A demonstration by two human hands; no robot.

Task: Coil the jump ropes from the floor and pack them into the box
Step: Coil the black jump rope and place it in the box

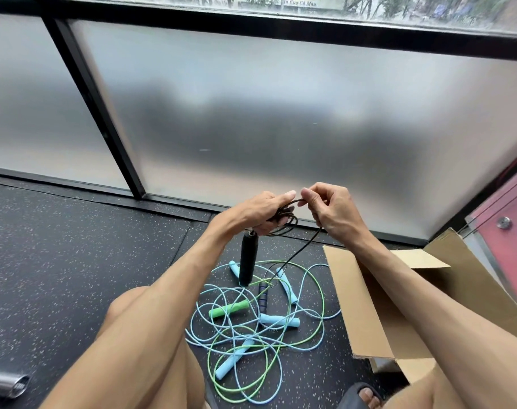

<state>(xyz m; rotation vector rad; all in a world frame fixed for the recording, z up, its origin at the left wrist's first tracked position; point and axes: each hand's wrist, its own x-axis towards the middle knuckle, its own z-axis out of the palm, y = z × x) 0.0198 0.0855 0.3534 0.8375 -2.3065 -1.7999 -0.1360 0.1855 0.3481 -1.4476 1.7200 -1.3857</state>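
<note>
Coils of black rope [286, 218] gripped in left hand [261, 212]; right hand [329, 209] pinches the next loop. Tail drops into pile [229, 309] at 6 o'clock and may snag, dragging the tangle. Box [357, 290] open at 4 o'clock.

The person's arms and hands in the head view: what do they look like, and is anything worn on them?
Both are bare. The left hand and the right hand carry no glove, ring or watch that shows. The left forearm and the right forearm have no sleeve as far as the picture's edge. The nails look short.
</note>
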